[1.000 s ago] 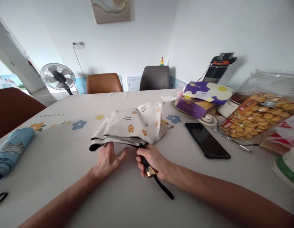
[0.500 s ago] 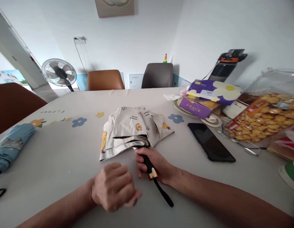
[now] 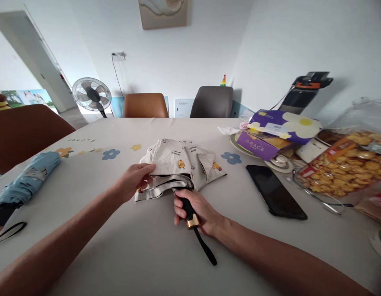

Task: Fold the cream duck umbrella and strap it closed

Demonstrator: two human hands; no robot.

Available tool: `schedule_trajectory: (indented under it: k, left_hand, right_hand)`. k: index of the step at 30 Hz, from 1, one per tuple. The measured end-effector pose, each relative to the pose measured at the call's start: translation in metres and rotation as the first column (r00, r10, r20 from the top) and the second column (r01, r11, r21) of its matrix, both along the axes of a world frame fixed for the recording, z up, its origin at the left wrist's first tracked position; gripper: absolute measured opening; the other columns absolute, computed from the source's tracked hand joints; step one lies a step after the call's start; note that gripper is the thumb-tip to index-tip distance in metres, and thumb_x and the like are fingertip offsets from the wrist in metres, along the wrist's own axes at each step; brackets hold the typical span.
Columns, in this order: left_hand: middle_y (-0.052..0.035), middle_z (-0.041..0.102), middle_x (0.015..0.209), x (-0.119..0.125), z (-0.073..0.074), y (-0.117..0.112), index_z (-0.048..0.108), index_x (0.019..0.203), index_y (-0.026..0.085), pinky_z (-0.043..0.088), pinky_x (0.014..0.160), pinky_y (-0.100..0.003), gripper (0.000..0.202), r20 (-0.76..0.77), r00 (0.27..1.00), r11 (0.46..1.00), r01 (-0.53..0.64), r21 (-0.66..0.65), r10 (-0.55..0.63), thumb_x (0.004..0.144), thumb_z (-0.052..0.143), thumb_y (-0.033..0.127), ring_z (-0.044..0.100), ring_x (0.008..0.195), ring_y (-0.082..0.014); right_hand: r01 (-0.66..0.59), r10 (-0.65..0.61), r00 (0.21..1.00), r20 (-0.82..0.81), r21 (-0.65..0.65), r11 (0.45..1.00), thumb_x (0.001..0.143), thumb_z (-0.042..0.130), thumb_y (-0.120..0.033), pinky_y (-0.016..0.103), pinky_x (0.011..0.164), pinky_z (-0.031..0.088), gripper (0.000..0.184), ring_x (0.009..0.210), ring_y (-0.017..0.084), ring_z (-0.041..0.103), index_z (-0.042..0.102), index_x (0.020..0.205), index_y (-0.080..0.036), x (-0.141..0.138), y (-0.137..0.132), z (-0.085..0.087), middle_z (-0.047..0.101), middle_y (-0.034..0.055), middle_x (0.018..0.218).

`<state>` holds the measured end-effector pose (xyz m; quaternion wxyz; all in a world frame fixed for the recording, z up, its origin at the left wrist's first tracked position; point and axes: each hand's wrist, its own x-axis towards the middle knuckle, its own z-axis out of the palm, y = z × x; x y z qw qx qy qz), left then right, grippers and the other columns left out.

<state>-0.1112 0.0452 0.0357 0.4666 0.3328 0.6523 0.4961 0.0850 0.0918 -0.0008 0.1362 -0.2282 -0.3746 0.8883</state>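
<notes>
A white folding umbrella [image 3: 168, 156] printed with yellow ducks lies collapsed on the table, its canopy in loose folds pointing away from me. My right hand [image 3: 195, 209] is wrapped round its black handle, which has a gold-coloured end and a black wrist strap [image 3: 205, 246] trailing toward me. At the canopy's left side, my left hand [image 3: 136, 179] pinches the edge of a fold between thumb and fingers. Part of the left edge is hidden behind those fingers.
A furled blue umbrella [image 3: 30, 176] lies at the left. To the right are a black phone [image 3: 275, 191], eyeglasses [image 3: 321, 197], a purple box [image 3: 255, 144], a bag of snacks [image 3: 341, 172] and a dark bottle [image 3: 298, 96]. Chairs [image 3: 145, 105] and a fan [image 3: 91, 94] stand beyond the table [image 3: 131, 250].
My left hand has moved from a closed fist near me, forward to the canopy's left side, and now pinches a fold. My right hand keeps its hold on the handle. The view has shifted slightly left.
</notes>
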Motion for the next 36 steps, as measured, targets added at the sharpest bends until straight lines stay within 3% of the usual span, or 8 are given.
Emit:
schedule_trajectory:
  k: [6,9,12,16,21,27,33,36]
  left_hand:
    - [-0.001,0.055,0.072,0.018,0.047,0.032,0.058,0.075,0.014,0.041,0.05,-0.018,0.017,0.126,0.988,0.987,0.069,0.146,-0.088,0.072,0.067,0.028,0.052,0.058,-0.0067]
    - [-0.0074,0.063,0.101,0.046,0.071,0.055,0.064,0.09,0.016,0.049,0.074,-0.025,0.02,-0.114,0.925,0.877,0.379,0.295,-0.362,0.076,0.063,0.031,0.059,0.092,-0.0151]
    - [-0.0068,0.059,0.121,0.066,0.075,0.069,0.062,0.109,0.022,0.045,0.091,-0.034,0.034,-0.363,0.759,0.765,0.623,0.163,-0.541,0.077,0.061,0.033,0.052,0.113,-0.0211]
    - [-0.0048,0.058,0.124,0.055,0.061,0.058,0.06,0.113,0.024,0.042,0.097,-0.04,0.038,-0.654,0.636,0.809,0.584,0.063,-0.408,0.079,0.057,0.04,0.053,0.113,-0.0231]
    - [-0.0023,0.052,0.132,0.017,0.037,0.019,0.059,0.114,0.03,0.04,0.1,-0.039,0.042,-0.839,0.4,0.78,0.624,-0.044,-0.368,0.073,0.065,0.036,0.047,0.12,-0.0234]
    - [-0.0038,0.065,0.111,0.008,0.019,0.01,0.067,0.08,0.024,0.046,0.093,-0.037,0.013,-0.879,0.472,0.85,0.488,0.198,-0.067,0.08,0.056,0.03,0.057,0.107,-0.0196]
    - [-0.0032,0.068,0.099,0.033,0.032,0.021,0.061,0.084,0.02,0.045,0.089,-0.037,0.012,-0.9,0.402,0.765,0.524,0.375,0.167,0.085,0.05,0.022,0.06,0.096,-0.0163]
    - [-0.0021,0.068,0.092,0.043,0.037,0.023,0.06,0.084,0.02,0.046,0.084,-0.035,0.011,-0.9,0.381,0.778,0.492,0.391,0.211,0.085,0.049,0.022,0.061,0.089,-0.0157]
  right_hand:
    - [0.035,-0.035,0.999,0.005,-0.007,0.999,0.077,0.058,-0.029,0.029,0.045,0.052,0.023,0.041,0.006,0.039,0.046,0.062,-0.015,-0.001,-0.001,-0.001,0.045,-0.0061,0.055]
    - [0.048,-0.048,0.998,0.029,0.004,0.999,0.075,0.059,-0.029,0.03,0.046,0.052,0.022,0.04,0.006,0.04,0.047,0.062,-0.015,0.0,-0.002,0.0,0.045,-0.0053,0.055]
    - [0.069,-0.069,0.997,0.033,-0.018,0.997,0.076,0.058,-0.026,0.031,0.046,0.052,0.018,0.04,0.007,0.042,0.049,0.064,-0.015,0.002,-0.003,0.001,0.047,-0.0046,0.056]
    - [0.051,-0.05,0.999,0.015,-0.045,0.998,0.078,0.056,-0.025,0.032,0.046,0.053,0.016,0.04,0.008,0.044,0.051,0.067,-0.015,0.002,-0.002,0.0,0.049,-0.0042,0.056]
    - [0.053,-0.054,0.998,-0.012,-0.063,0.997,0.078,0.054,-0.024,0.032,0.042,0.052,0.018,0.038,0.007,0.042,0.05,0.064,-0.014,-0.003,-0.001,-0.002,0.047,-0.0046,0.053]
    - [0.036,-0.037,0.999,-0.013,-0.043,0.998,0.079,0.053,-0.023,0.031,0.041,0.052,0.02,0.038,0.007,0.042,0.049,0.061,-0.014,-0.003,-0.001,-0.002,0.047,-0.0041,0.053]
    - [0.044,-0.045,0.999,-0.029,-0.041,0.998,0.073,0.059,-0.026,0.031,0.041,0.052,0.017,0.038,0.007,0.042,0.049,0.065,-0.014,-0.004,-0.002,-0.003,0.048,-0.005,0.053]
    - [0.05,-0.052,0.998,-0.041,-0.042,0.998,0.071,0.062,-0.027,0.031,0.041,0.052,0.017,0.038,0.007,0.043,0.05,0.067,-0.015,-0.004,-0.002,-0.003,0.049,-0.0054,0.053]
